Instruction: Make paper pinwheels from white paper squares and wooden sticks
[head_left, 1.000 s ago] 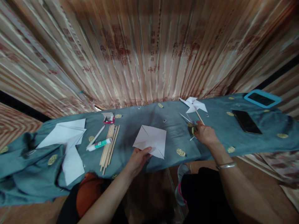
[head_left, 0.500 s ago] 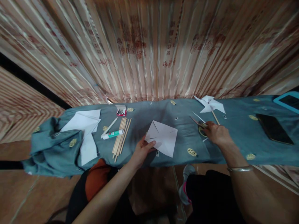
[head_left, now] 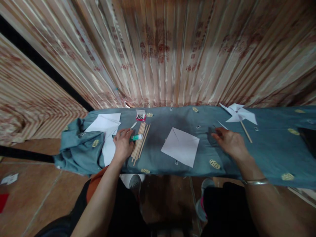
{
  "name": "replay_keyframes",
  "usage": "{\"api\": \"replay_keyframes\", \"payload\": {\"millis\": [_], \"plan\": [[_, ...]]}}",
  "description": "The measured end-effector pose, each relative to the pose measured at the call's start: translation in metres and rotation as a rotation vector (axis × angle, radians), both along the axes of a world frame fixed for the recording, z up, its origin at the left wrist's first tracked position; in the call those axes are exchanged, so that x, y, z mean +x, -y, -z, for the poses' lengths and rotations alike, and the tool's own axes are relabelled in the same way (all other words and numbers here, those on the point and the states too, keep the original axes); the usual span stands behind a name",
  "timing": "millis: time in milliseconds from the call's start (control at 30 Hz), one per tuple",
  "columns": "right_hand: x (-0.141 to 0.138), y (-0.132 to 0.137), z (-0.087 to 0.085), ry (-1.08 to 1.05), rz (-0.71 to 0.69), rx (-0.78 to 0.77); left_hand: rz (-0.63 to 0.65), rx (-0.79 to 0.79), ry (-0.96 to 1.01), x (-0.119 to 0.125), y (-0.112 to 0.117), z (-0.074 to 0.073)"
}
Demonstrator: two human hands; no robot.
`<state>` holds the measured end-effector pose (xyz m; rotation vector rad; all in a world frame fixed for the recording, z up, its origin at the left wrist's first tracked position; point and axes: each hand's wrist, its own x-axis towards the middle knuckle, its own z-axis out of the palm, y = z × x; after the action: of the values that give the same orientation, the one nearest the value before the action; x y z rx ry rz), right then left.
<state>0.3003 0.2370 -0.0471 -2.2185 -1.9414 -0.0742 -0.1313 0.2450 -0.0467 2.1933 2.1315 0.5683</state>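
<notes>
My left hand (head_left: pixel 122 144) closes over the near end of a white and green glue stick (head_left: pixel 137 137), which lies against a bundle of thin wooden sticks (head_left: pixel 139 144). A white pen-like stick (head_left: pixel 133 125) pokes out beyond its fingers. Flat on the cloth between my hands lies a square white paper (head_left: pixel 181 146) with cut lines running in from its corners. My right hand (head_left: pixel 229 141) hovers over the scissors (head_left: pixel 222 125), fingers apart; only the blades show, the handles being hidden. A white paper pinwheel (head_left: pixel 238 113) on a stick lies beyond it.
Several white paper pieces (head_left: pixel 105 123) lie at the left beside the bunched tablecloth (head_left: pixel 81 144). A small red and white box of metal bits (head_left: pixel 141 115) is open at the back. A dark phone-like object (head_left: pixel 308 138) sits at the right edge. A pleated curtain (head_left: pixel 168 59) hangs behind.
My left hand has let go of the square paper and moved left onto the glue stick. My right hand's fingers have loosened from the scissors. The view has shifted to the left.
</notes>
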Motion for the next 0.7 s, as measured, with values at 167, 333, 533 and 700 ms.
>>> {"api": "replay_keyframes", "payload": {"millis": [167, 333, 533, 700], "plan": [[-0.011, -0.004, -0.003, -0.083, -0.03, 0.067, 0.016, -0.033, -0.05, -0.015, -0.001, 0.004], [-0.044, 0.004, -0.014, -0.441, -0.08, 0.273, 0.078, 0.035, 0.385, 0.008, 0.003, -0.003], [-0.117, 0.025, -0.012, -1.588, -0.254, -0.174, 0.346, -0.477, 1.266, 0.092, 0.031, -0.015], [-0.126, 0.026, -0.004, -1.9, -0.284, -0.419, 0.323, -0.715, 1.49, 0.121, 0.041, -0.018]]}}
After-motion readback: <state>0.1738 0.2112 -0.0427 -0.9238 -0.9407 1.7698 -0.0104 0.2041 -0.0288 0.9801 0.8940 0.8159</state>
